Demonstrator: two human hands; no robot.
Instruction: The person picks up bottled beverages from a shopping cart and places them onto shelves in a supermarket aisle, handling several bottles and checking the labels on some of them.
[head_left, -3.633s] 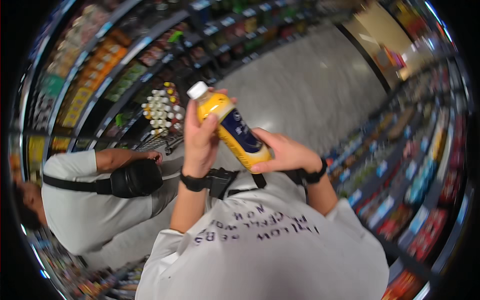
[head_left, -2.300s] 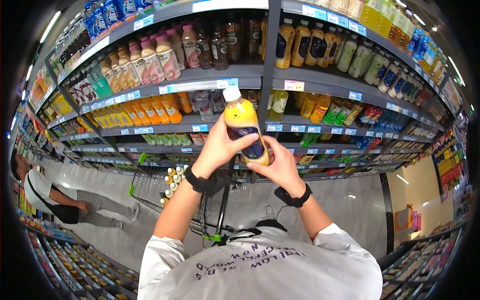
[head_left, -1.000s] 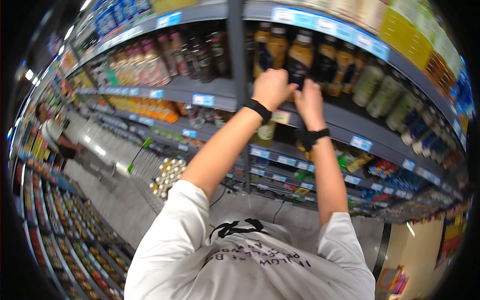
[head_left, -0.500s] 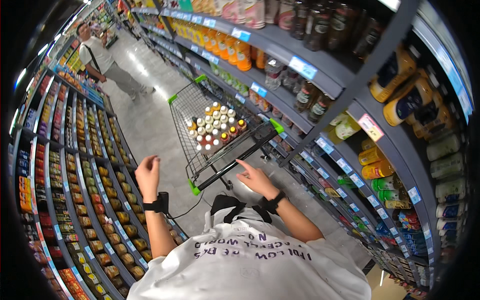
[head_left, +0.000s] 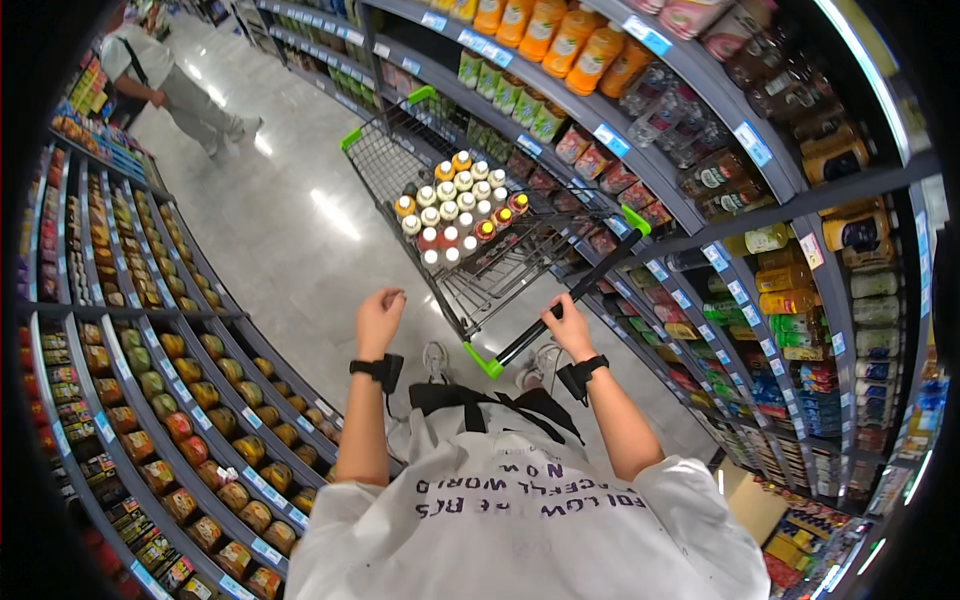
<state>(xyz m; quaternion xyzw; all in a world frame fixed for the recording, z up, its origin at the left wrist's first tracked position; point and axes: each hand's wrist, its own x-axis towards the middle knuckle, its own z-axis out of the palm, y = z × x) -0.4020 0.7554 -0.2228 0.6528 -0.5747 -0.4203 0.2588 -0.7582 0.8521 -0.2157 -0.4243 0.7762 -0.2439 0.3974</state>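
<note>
A group of bottles (head_left: 449, 210) is held inside the wire cart (head_left: 500, 285), set upright and close together around the middle of its basket. White caps are seen on most of them, and a few yellow caps are seen at the side toward the right shelves. The placing of these bottles can be judged as done, since all are kept within the basket walls and none is held in a hand. Some bare wire is left uncovered around the group, so the basket is not filled; whether anything is left to be added cannot be told.

The handle (head_left: 520, 342) of the cart is gripped by the right hand (head_left: 570, 330), with the fingers bent around the bar. The bar is not touched by the left hand (head_left: 380, 322), which is raised well apart from it; its fingers are loosely curled, no object can be seen in it, and whether the fingertips are pressed to the thumb cannot be told.

The cart is placed just beside the right shelves (head_left: 720, 228), where orange bottles (head_left: 590, 60) are lined up. On the other side, packed goods are displayed on the left shelves (head_left: 150, 312). Farther along the aisle, another person (head_left: 190, 105) is seen standing, well apart from the cart.
</note>
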